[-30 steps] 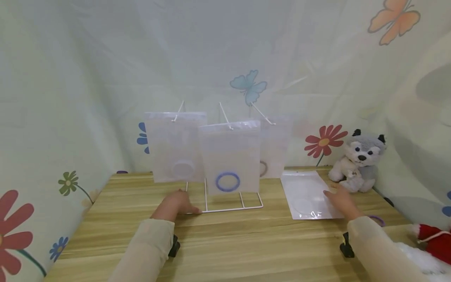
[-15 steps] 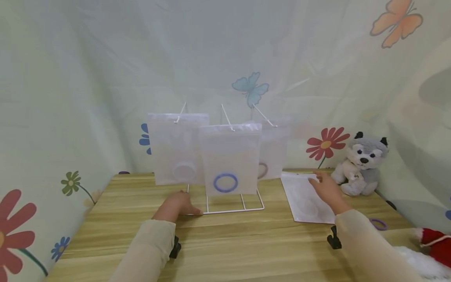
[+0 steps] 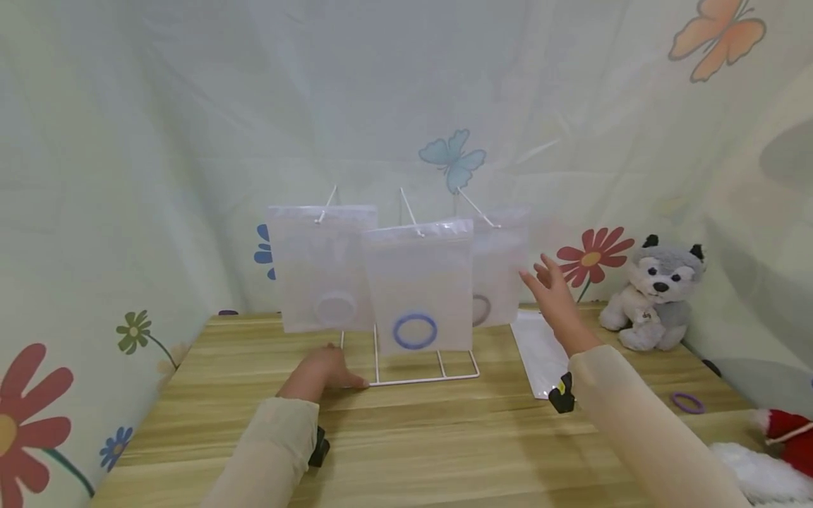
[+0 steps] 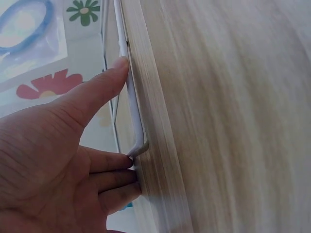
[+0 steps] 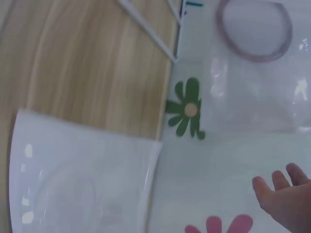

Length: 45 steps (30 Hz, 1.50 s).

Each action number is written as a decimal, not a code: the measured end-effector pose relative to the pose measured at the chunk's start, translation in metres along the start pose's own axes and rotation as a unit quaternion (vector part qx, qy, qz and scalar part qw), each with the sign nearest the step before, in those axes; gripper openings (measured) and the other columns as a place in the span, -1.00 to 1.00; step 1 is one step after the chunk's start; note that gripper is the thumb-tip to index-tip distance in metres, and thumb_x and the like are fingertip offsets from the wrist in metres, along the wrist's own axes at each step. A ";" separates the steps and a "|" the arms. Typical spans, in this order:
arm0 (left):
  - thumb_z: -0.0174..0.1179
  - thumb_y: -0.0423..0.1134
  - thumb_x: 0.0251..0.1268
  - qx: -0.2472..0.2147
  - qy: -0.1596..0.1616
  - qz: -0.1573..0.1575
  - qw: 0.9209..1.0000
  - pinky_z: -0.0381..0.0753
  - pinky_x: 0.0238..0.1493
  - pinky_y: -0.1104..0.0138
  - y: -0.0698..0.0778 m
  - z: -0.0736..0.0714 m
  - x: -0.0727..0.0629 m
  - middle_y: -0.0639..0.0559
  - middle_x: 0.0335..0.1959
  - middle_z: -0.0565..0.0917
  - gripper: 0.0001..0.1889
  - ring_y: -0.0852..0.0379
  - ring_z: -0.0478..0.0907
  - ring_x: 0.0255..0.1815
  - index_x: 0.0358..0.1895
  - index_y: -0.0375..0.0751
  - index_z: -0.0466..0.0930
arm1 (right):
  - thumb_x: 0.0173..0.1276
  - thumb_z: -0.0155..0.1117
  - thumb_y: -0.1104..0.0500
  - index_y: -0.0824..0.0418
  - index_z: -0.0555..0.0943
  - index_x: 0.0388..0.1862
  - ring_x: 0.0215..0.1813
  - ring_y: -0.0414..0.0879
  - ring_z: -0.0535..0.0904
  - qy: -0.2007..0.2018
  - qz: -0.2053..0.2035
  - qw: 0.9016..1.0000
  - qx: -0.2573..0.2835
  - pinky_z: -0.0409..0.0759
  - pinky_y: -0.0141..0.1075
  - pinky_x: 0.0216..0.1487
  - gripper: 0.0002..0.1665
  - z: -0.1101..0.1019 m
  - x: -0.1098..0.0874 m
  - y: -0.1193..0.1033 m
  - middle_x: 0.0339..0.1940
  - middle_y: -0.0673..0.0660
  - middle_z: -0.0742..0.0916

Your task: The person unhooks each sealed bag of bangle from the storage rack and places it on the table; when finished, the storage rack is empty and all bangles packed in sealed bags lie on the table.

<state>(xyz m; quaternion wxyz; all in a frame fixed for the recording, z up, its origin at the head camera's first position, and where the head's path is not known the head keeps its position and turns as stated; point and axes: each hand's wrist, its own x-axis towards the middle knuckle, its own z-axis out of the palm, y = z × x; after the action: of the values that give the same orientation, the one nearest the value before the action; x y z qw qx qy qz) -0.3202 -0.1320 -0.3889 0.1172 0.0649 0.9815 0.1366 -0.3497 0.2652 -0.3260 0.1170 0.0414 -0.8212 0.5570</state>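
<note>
My left hand holds the front left corner of a white wire rack. In the left wrist view, its thumb lies on the front bar and the other fingertips meet the corner. Three clear bags hang from the rack's hooks. The middle bag has a blue ring in it, the left bag a whitish round piece, the right bag a brownish ring. Spread and holding nothing, my right hand is raised just right of the right bag.
Another clear bag lies flat on the wooden table, partly behind my right forearm. A purple ring lies farther right. A grey husky plush sits at the back right, and a red and white plush lies at the right edge.
My right hand has lifted away from the flat bag and moved up and left to beside the right hanging bag. The left hand stays on the rack corner.
</note>
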 end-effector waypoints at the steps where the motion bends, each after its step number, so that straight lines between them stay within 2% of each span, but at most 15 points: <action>1: 0.40 0.16 0.10 0.000 -0.001 -0.001 1.000 0.35 0.35 -0.04 0.000 0.000 0.000 -0.57 0.39 0.25 0.01 -0.41 0.29 0.37 0.29 -0.73 0.27 | 0.51 0.09 -0.20 0.09 -0.19 0.65 0.59 0.18 0.01 -0.002 0.002 1.000 0.011 0.05 0.14 0.51 0.00 0.002 0.001 -0.002 0.59 0.29 0.17; 3: 0.40 0.16 0.11 -0.001 -0.003 -0.002 1.000 0.34 0.35 -0.05 0.002 0.000 -0.002 -0.57 0.39 0.25 0.01 -0.41 0.28 0.37 0.30 -0.72 0.26 | 0.49 0.13 -0.17 0.11 -0.09 0.64 0.54 0.19 0.15 0.009 0.003 1.000 0.012 0.12 0.11 0.49 -0.04 0.007 0.002 -0.004 0.52 0.34 0.30; 5: 0.39 0.16 0.11 -0.001 -0.005 -0.004 1.000 0.35 0.34 -0.06 0.003 -0.001 -0.004 -0.57 0.39 0.24 0.01 -0.42 0.28 0.37 0.31 -0.71 0.26 | 0.47 0.20 -0.13 0.17 0.13 0.58 0.42 0.19 0.36 0.037 -0.003 0.999 -0.005 0.30 0.02 0.40 -0.13 0.011 0.001 -0.003 0.37 0.37 0.48; 8: 0.40 0.16 0.11 -0.004 -0.007 -0.004 1.000 0.36 0.33 -0.07 0.004 -0.003 -0.006 -0.57 0.39 0.24 0.01 -0.42 0.30 0.37 0.31 -0.71 0.26 | 0.43 0.28 -0.08 0.28 0.45 0.27 0.10 0.10 0.55 0.087 -0.021 0.995 -0.041 0.50 -0.20 0.10 -0.39 0.017 -0.002 -0.001 0.03 0.33 0.67; 11: 0.40 0.16 0.10 -0.003 -0.006 -0.003 1.000 0.38 0.32 -0.07 0.003 -0.002 -0.005 -0.57 0.38 0.25 0.01 -0.40 0.32 0.35 0.30 -0.71 0.27 | 0.41 0.31 -0.04 0.33 0.53 -0.08 -0.19 -0.05 0.52 0.113 -0.048 0.990 -0.065 0.49 -0.41 -0.20 -0.56 0.021 -0.008 0.000 -0.27 0.18 0.66; 14: 0.41 0.16 0.09 -0.004 -0.003 -0.005 1.000 0.39 0.31 -0.06 0.002 -0.002 -0.004 -0.57 0.38 0.26 0.00 -0.39 0.33 0.35 0.30 -0.70 0.28 | 0.41 0.31 -0.03 0.32 0.52 -0.24 -0.33 -0.13 0.47 0.117 -0.075 0.988 -0.074 0.51 -0.49 -0.33 -0.60 0.022 -0.017 0.000 -0.41 0.09 0.60; 22: 0.42 0.16 0.07 -0.007 0.001 -0.006 1.000 0.40 0.30 -0.06 0.001 0.000 -0.001 -0.56 0.38 0.27 0.01 -0.39 0.36 0.33 0.29 -0.70 0.30 | 0.44 0.28 -0.05 0.31 0.52 -0.25 -0.37 -0.20 0.51 0.096 -0.104 0.987 -0.073 0.59 -0.47 -0.35 -0.59 0.018 -0.041 -0.004 -0.43 0.11 0.61; 27: 0.41 0.18 0.07 -0.003 0.003 -0.005 1.000 0.40 0.30 -0.06 0.000 0.000 -0.001 -0.56 0.39 0.26 0.02 -0.39 0.35 0.34 0.30 -0.70 0.28 | 0.44 0.29 0.00 0.32 0.52 -0.28 -0.38 -0.22 0.54 0.084 -0.121 0.987 -0.057 0.64 -0.40 -0.36 -0.63 0.013 -0.057 -0.009 -0.43 0.15 0.62; 32: 0.41 0.19 0.07 -0.002 0.002 -0.002 1.000 0.40 0.30 -0.07 0.000 0.000 -0.001 -0.56 0.38 0.26 0.01 -0.40 0.35 0.33 0.29 -0.69 0.30 | 0.45 0.28 0.04 0.32 0.56 -0.25 -0.39 -0.22 0.55 0.078 -0.120 0.988 -0.054 0.63 -0.38 -0.36 -0.68 0.006 -0.076 -0.015 -0.43 0.12 0.63; 39: 0.40 0.19 0.09 -0.001 0.001 0.000 1.000 0.40 0.29 -0.09 0.000 0.001 0.001 -0.56 0.39 0.25 0.01 -0.41 0.33 0.34 0.30 -0.69 0.30 | 0.45 0.28 0.01 0.31 0.65 -0.17 -0.41 -0.25 0.55 0.111 -0.116 0.983 -0.085 0.58 -0.43 -0.39 -0.66 -0.005 -0.092 -0.024 -0.41 0.03 0.69; 45: 0.38 0.19 0.10 0.004 -0.005 -0.002 1.000 0.40 0.29 -0.10 -0.001 0.000 0.001 -0.56 0.40 0.24 0.01 -0.41 0.32 0.35 0.30 -0.69 0.29 | 0.43 0.31 0.06 0.33 0.65 -0.18 -0.39 -0.30 0.49 0.149 -0.119 0.978 -0.088 0.48 -0.51 -0.39 -0.69 -0.013 -0.103 -0.037 -0.44 -0.23 0.62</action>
<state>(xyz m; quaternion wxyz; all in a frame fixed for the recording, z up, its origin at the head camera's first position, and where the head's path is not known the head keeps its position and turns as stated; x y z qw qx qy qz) -0.3214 -0.1329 -0.3896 0.1223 0.0645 0.9815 0.1322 -0.2409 0.2564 -0.3121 0.3068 0.0446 -0.8294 0.4648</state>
